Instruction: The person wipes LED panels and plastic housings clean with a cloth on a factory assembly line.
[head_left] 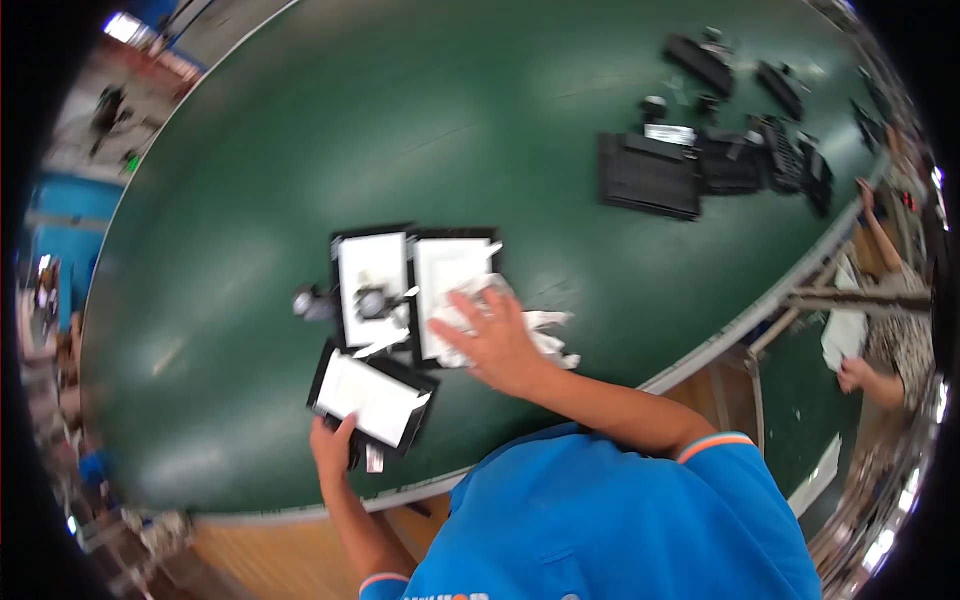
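Observation:
My right hand (492, 340) lies spread over a white cloth (545, 345), which rests on a black-framed panel with a white face (440, 270). Beside it on the left lies another such panel (374, 262) with a small dark part (373, 303) on it. Nearer me, my left hand (334, 447) grips the lower left edge of a tilted black-framed panel (370, 398), thumb on its white face. A small dark round part (310, 302) sits left of the panels.
The green table (240, 200) has a metal edge. Several black panels (650, 178) and black parts (782, 152) lie at its upper right. Another person's arm (880, 235) and hand (855, 374) show at the far right, beside a white cloth (845, 325).

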